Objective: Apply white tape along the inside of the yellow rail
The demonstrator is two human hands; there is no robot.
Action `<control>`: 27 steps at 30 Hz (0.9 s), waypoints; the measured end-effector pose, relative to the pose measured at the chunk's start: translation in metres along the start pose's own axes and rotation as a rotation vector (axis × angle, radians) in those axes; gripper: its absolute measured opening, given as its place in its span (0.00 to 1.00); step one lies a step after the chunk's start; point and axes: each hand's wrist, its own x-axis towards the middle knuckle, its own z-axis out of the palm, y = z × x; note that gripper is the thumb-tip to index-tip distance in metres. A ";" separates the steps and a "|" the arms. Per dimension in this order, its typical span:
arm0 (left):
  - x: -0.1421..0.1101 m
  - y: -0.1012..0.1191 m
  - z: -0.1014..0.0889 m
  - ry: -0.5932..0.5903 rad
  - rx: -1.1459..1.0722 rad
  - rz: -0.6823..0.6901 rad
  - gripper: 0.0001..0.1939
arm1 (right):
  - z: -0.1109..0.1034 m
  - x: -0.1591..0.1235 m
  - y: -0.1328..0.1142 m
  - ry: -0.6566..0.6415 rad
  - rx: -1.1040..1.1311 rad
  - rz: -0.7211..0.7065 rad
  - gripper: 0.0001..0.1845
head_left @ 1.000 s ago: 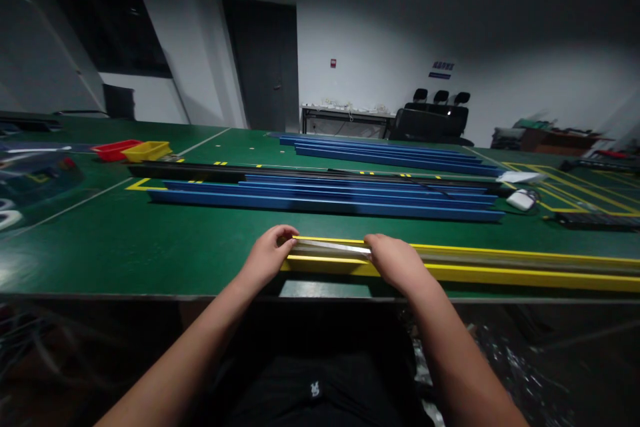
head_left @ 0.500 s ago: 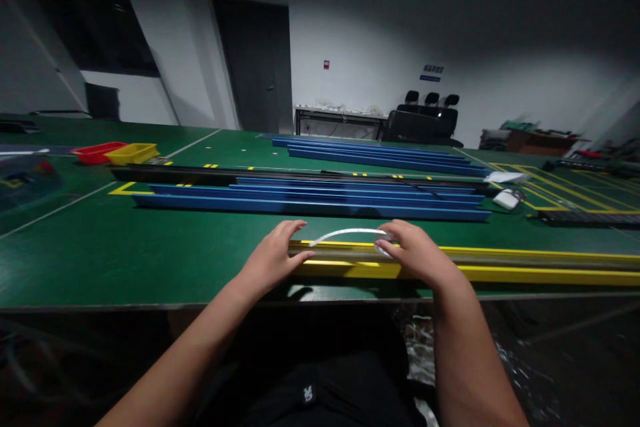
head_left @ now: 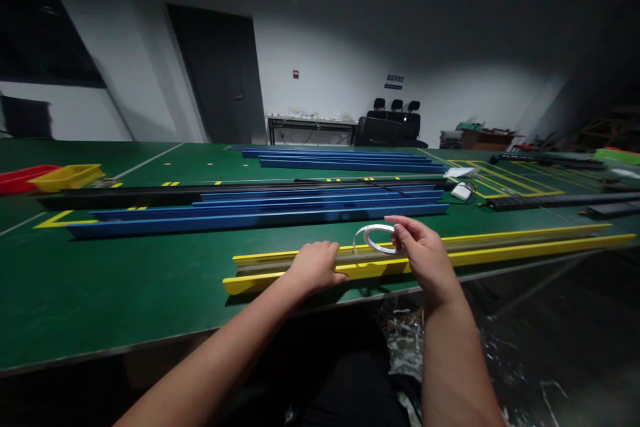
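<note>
A long yellow channel with a grey inside lies along the near edge of the green table. My left hand is closed over its near wall, thumb on the outer side and fingers reaching into the trough; the fingertips are partly hidden. Just above the channel, my right hand pinches a narrow roll of white tape by its right side. A loose strip of the tape curves from the roll down toward the trough, beside my left fingers.
Blue channels lie beyond the yellow one, with a long black bar behind them. Further back are more blue channels. A yellow bin and a red bin stand at left, and a white device at right.
My left hand has closed onto the yellow channel. My right hand has turned, bringing the tape roll into full view and shortening the loose strip between the hands. The view has swung right.
</note>
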 end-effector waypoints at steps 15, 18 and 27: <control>-0.092 -0.114 -0.021 0.022 -0.098 -0.085 0.35 | -0.011 -0.008 0.022 0.037 0.337 0.117 0.24; -0.109 -0.136 -0.028 -0.011 -0.138 -0.149 0.36 | 0.000 -0.008 0.022 0.044 0.323 0.058 0.20; -0.088 -0.062 -0.065 0.247 -0.349 0.110 0.25 | 0.052 -0.024 -0.002 -0.217 0.192 0.010 0.13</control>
